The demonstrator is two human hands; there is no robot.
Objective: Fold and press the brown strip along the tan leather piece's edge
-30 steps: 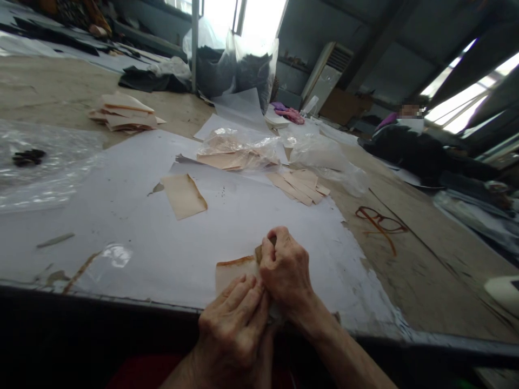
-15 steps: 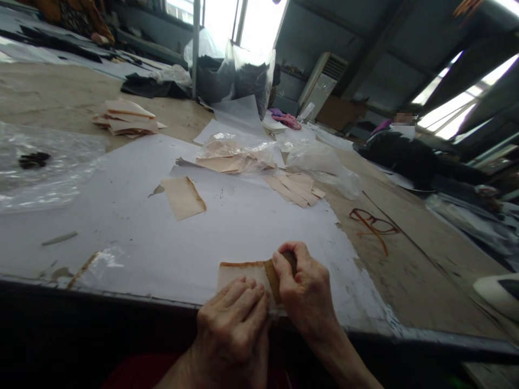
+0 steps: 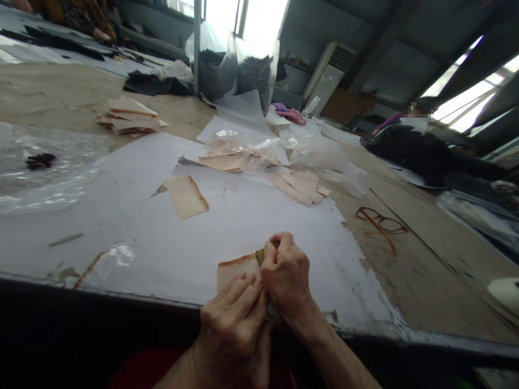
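Observation:
A pale tan leather piece (image 3: 237, 268) with a darker upper edge lies on white paper (image 3: 211, 227) at the near edge of the table. My left hand (image 3: 233, 324) presses it down, fingers laid flat together on its lower part. My right hand (image 3: 286, 273) is closed in a pinch on a small brown object at the piece's upper right corner; I cannot make out what the object is. A single tan piece (image 3: 185, 197) lies further back on the paper.
A clear bag with tan pieces (image 3: 239, 151) and a loose fan of pieces (image 3: 300, 186) lie beyond. Another stack (image 3: 130, 116) sits far left, crumpled plastic (image 3: 44, 165) at left. Brown spectacles (image 3: 381, 221) rest on the bare table at right. A person (image 3: 409, 143) sits far right.
My right hand slid right along the piece's upper edge half a second ago and has come back left to the corner. My left hand has stayed on the piece.

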